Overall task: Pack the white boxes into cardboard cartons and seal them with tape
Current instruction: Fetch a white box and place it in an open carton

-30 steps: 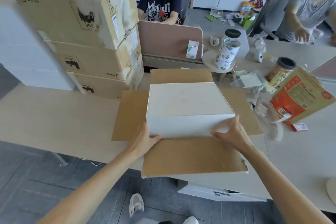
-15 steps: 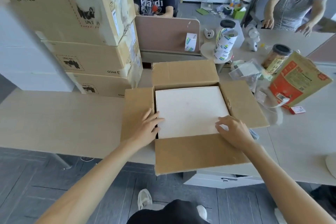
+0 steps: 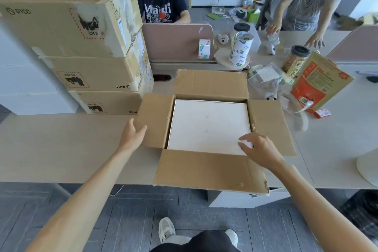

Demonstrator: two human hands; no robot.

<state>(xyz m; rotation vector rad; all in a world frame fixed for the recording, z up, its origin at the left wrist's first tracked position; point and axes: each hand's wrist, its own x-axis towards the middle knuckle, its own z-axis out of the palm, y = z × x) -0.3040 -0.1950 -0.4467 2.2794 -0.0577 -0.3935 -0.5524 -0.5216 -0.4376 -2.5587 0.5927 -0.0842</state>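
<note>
- Head view: the white box [image 3: 208,127] lies flat inside the open carton [image 3: 210,170].
- Packing looks done here; flaps lie open, no tape yet.
- Left hand [image 3: 133,136], fingers loose, touches the 9 o'clock flap.
- Right hand [image 3: 259,150], fingers loose, rests on the box's 5 o'clock corner.
- Tape roll [image 3: 204,48] sits at 12 o'clock.

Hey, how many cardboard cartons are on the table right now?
4: three closed, stacked at left: top carton, middle carton, bottom carton; plus the open carton holding the white box. Others may hide behind the stack.
</note>
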